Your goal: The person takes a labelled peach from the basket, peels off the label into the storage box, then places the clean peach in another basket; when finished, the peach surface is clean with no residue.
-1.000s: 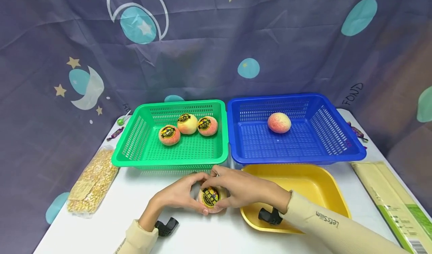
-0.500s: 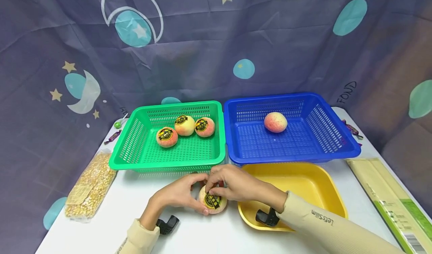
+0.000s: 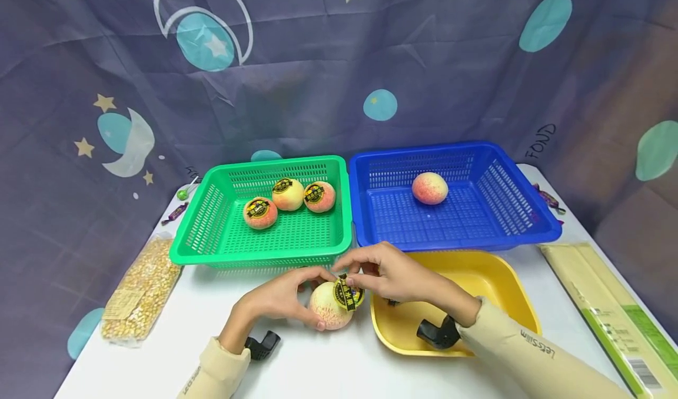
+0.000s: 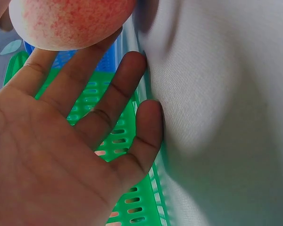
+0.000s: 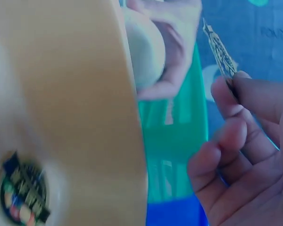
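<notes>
A pale peach (image 3: 325, 312) rests on the white table, gripped between the thumb and fingers of my left hand (image 3: 278, 296). Its red-speckled underside shows in the left wrist view, where the peach (image 4: 70, 21) sits above the spread lower fingers. My right hand (image 3: 389, 274) pinches a black and gold fruit sticker (image 3: 348, 294) between thumb and index finger. Seen from the right wrist, that sticker (image 5: 220, 51) hangs clear of the peach. Another round sticker (image 5: 23, 193) lies inside the yellow tray (image 3: 508, 322), mostly hidden by the right hand in the head view.
A green basket (image 3: 212, 255) behind the left hand contains three peaches with stickers. Beside it, a blue basket (image 3: 461, 245) holds one peach (image 3: 430, 188) with no sticker visible. A bag of corn kernels (image 3: 140, 287) lies left; a long beige-green packet (image 3: 609, 311) lies right.
The right fingers have lifted the sticker off the peach and moved right with it. The left hand keeps its grip on the peach. The head view has shifted slightly.
</notes>
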### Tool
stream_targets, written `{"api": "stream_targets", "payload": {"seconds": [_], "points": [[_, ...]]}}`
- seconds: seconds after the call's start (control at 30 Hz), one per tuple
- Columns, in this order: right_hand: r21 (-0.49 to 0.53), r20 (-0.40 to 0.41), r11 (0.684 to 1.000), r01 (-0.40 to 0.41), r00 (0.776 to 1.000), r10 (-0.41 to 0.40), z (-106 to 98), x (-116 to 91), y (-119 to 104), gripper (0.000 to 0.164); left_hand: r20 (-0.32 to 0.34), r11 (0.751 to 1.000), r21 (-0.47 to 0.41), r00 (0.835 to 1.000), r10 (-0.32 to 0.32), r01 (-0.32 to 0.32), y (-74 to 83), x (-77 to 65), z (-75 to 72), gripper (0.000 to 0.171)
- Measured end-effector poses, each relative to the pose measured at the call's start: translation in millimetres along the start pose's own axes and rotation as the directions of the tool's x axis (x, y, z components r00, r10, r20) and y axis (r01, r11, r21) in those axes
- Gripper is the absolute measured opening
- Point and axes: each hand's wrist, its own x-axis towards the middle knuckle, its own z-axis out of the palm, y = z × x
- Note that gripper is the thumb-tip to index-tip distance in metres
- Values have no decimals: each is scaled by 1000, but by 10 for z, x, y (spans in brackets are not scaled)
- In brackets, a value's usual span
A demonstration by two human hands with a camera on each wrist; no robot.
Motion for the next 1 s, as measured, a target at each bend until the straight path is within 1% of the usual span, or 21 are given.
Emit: {"api": "stream_targets", "payload": {"seconds": [0.07, 0.23, 0.37, 0.63, 0.83, 1.0], "points": [[22, -8, 1000, -13, 1000, 13, -66, -69, 8, 16, 1, 1000, 3, 1000, -6, 6, 1, 8, -4, 64], [30, -19, 998, -53, 998, 54, -231, -280, 45, 16, 1, 999, 9, 999, -38, 38, 19, 24, -19, 66], [15, 2, 994, -106, 994, 106, -359, -479, 121, 20, 5, 998, 0, 998, -55, 55, 17, 44, -22, 67], [-48, 57, 986, -161, 985, 164, -521, -817, 326, 23, 10, 997, -15, 997, -72, 72, -15, 40, -31, 65], [-95, 79, 978, -188, 977, 196, -601, -952, 411, 25, 15, 998, -18, 998, -65, 66, 12, 33, -47, 66], [-128, 111, 960, -250, 958, 265, -642, -986, 438, 28, 18, 998, -15, 998, -64, 65, 23, 35, -49, 66]]}}
